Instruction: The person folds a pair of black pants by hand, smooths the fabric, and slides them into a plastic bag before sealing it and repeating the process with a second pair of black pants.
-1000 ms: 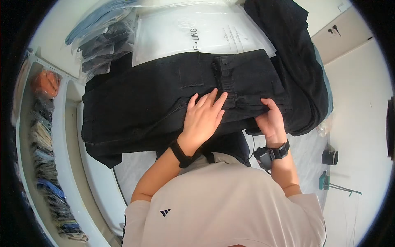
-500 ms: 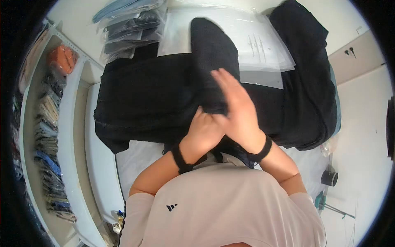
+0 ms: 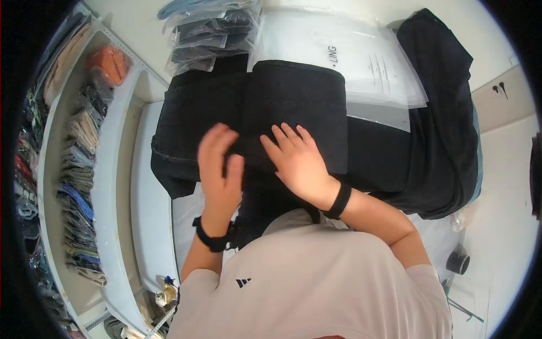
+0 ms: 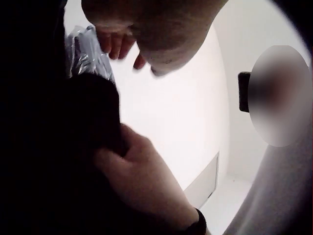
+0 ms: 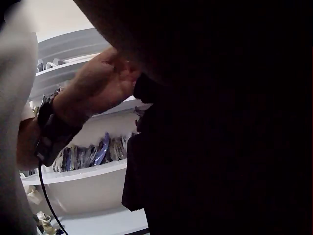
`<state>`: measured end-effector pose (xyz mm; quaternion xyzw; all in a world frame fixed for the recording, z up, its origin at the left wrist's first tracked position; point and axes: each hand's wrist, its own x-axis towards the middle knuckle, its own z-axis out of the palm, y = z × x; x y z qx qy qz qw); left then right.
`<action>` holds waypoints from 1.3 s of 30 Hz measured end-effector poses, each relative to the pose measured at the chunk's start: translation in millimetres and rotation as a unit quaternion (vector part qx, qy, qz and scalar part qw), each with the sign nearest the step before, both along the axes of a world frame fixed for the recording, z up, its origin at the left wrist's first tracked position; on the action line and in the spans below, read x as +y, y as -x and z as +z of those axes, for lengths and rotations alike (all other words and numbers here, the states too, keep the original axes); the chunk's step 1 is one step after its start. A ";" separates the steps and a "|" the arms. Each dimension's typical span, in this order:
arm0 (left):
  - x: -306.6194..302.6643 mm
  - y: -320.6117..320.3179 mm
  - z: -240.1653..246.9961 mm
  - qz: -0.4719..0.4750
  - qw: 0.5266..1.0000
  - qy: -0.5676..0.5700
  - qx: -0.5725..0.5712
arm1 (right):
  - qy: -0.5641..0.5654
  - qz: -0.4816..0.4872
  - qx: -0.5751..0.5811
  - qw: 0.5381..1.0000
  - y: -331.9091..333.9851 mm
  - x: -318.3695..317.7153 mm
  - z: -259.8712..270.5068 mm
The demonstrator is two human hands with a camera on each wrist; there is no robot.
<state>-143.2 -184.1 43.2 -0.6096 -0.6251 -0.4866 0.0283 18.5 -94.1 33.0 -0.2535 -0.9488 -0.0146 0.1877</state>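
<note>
A folded black garment (image 3: pixel 299 118) lies in front of the person in the head view, its upper layer doubled over with a straight right edge. The right hand (image 3: pixel 302 166) rests flat on it near the fold, fingers spread. To the left, the left hand (image 3: pixel 217 169) hovers over the near part of the garment, blurred, fingers loosely bent and thumb apart, holding nothing. In the left wrist view the right hand (image 4: pixel 142 171) lies against dark cloth. The right wrist view shows the left hand (image 5: pixel 100 85) beside the dark cloth, its fingertips partly hidden.
Clear plastic bags (image 3: pixel 322 51) with lettering lie behind the garment. Bagged folded clothes (image 3: pixel 212 37) are stacked at the back left. More black cloth (image 3: pixel 437 118) is heaped at the right. A shelf unit (image 3: pixel 116 147) with bagged clothes (image 3: pixel 79 186) stands along the left.
The garment's right part has been turned over leftward and now lies flat on the rest. The hands, crossed close together half a second ago, have separated; the left has lifted away to the left.
</note>
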 end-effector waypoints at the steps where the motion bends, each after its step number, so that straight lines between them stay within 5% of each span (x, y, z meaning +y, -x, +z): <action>1: 6.7 -3.6 -7.1 -0.002 1.000 -0.003 0.000 | 0.066 0.001 0.057 0.996 -2.4 1.4 6.3; 3: 20.2 -16.9 -22.2 0.094 0.951 -0.173 -0.237 | 0.127 -0.001 0.114 0.985 -11.0 5.7 17.8; 4: 22.9 -21.9 -30.2 0.090 0.951 -0.174 -0.239 | 0.191 -0.018 0.207 0.959 -17.6 8.0 22.6; 6: 25.8 -33.5 -42.1 0.073 0.980 -0.164 -0.084 | 0.232 -0.049 0.334 0.912 -32.8 13.5 32.4; 10: 52.7 -73.1 -22.9 -0.124 0.990 0.056 0.024 | 0.319 -0.194 0.462 0.804 -73.9 14.7 30.2; 14: 68.8 -89.1 -27.9 -0.109 0.969 0.152 0.159 | 0.266 -0.206 0.591 0.733 -117.6 13.4 28.5; 18: 76.4 -93.2 -34.5 -0.091 0.954 0.173 0.226 | 0.363 -0.264 0.677 0.583 -175.2 16.6 14.8; 21: 78.5 -94.9 -33.0 -0.093 0.950 0.180 0.239 | 0.435 -0.282 0.664 0.538 -216.7 17.3 1.7; 23: 79.1 -98.6 -33.7 -0.080 0.945 0.188 0.256 | 0.614 -0.297 0.619 0.390 -249.3 18.1 -28.7; 24: 78.5 -103.2 -33.0 -0.087 0.944 0.186 0.256 | 0.610 -0.300 0.623 0.388 -253.3 15.7 -23.7; 26: 76.9 -110.8 -28.3 -0.030 0.930 0.204 0.304 | 0.668 -0.308 0.500 0.457 -259.3 11.4 -4.1; 28: 80.0 -121.6 -21.7 -0.048 0.930 0.220 0.290 | 0.694 -0.304 0.266 0.596 -275.6 13.0 20.0; 30: 89.5 -131.1 -21.2 -0.092 0.936 0.179 0.289 | 0.690 -0.290 0.191 0.635 -284.7 16.9 37.0; 31: 93.6 -139.9 -24.6 -0.240 0.952 0.152 0.119 | 0.671 -0.262 0.168 0.674 -290.3 23.9 55.1; 32: 96.2 -146.9 -26.4 -0.267 0.948 0.158 0.069 | 0.648 -0.232 0.144 0.711 -294.6 35.8 73.4; 37: 98.2 -163.5 -26.7 -0.221 0.939 0.175 0.196 | 0.486 -0.169 0.102 0.851 -307.7 123.6 99.4; 39: 99.1 -162.8 -26.2 -0.220 0.939 0.172 0.200 | 0.448 -0.177 0.079 0.873 -314.1 172.7 88.5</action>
